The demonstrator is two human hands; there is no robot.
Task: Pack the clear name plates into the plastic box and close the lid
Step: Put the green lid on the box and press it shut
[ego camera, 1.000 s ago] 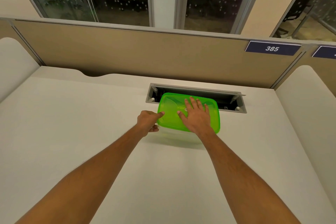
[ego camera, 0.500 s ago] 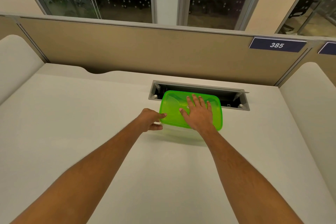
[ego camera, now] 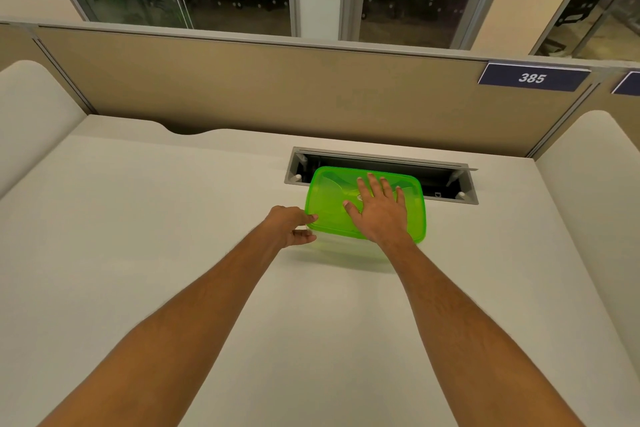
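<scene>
A plastic box [ego camera: 346, 248] with a bright green lid [ego camera: 329, 205] stands on the white desk, just in front of a cable slot. My right hand [ego camera: 379, 210] lies flat on the lid with its fingers spread. My left hand [ego camera: 292, 225] is at the box's left end: the thumb touches the lid's edge and the fingers curl toward the box's side below it. The lid sits on the box. No clear name plates can be made out; the lid and my hands hide what the box holds.
An open cable slot [ego camera: 446, 180] with a grey metal frame lies right behind the box. A beige partition [ego camera: 277, 90] bearing a blue "385" plate [ego camera: 532, 77] closes off the back. Low white dividers [ego camera: 31, 108] bound the desk [ego camera: 173, 218] at left and right.
My hands and the box keep their places relative to each other. The view has shifted slightly. My left hand's fingers have opened out a little at the box's left end.
</scene>
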